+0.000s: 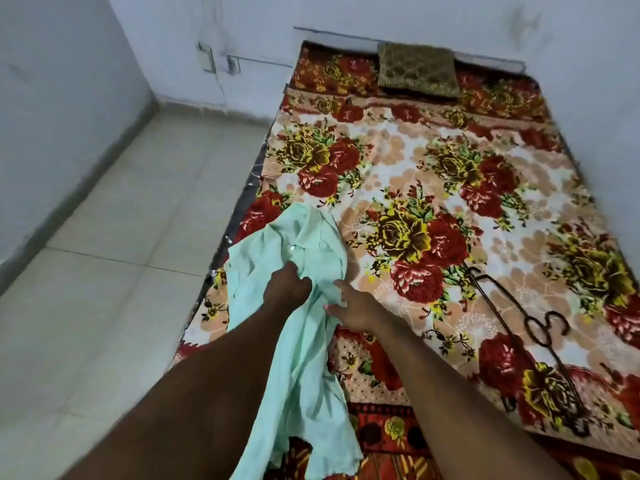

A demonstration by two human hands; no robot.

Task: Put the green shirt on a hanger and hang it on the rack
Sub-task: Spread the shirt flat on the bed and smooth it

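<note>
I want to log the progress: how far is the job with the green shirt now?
Early stage. Done: nothing, it seems. In hand: the left hand grips the green shirt, lifted over the bed's edge, and the right hand touches it. Left: the hanger lies untouched on the bed; the shirt must go on it, then onto a rack, which is not in view.

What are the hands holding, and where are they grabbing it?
The left hand grips the green shirt near its collar; the right hand touches it there.

Shirt lies at the bed's left edge, hanger lower right, cushion at top.
</note>
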